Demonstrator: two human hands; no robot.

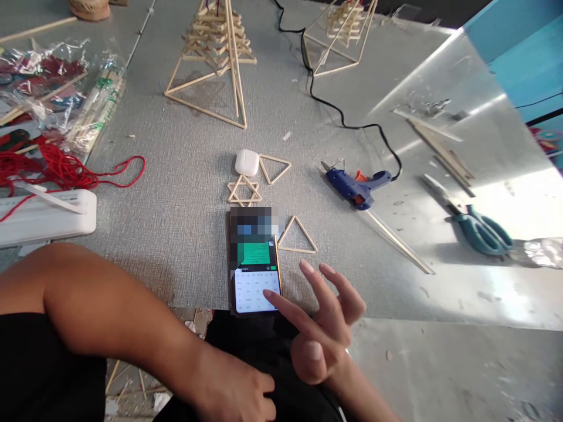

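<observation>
A phone (257, 287) lies at the table's front edge, its screen lit with a keyboard and a partly blurred upper area. The index fingertip of my right hand (325, 328) touches the screen. The other fingers are spread and hold nothing. Below the table edge, my left hand (233, 381) rests over my lap with its fingers curled in; nothing shows in it. Right beside the phone is a wooden stick triangle (299, 235). Beyond the phone lie a stick star (244, 192), a white earbud case (247, 162) and a second triangle (275, 169).
A blue glue gun (358, 186) with a black cord and teal-handled scissors (479, 228) lie to the right. Stick pyramid frames (202, 111) (338, 69) stand at the back. Red cord (57, 167), bagged sticks (99, 108) and a white power strip (74, 211) are left.
</observation>
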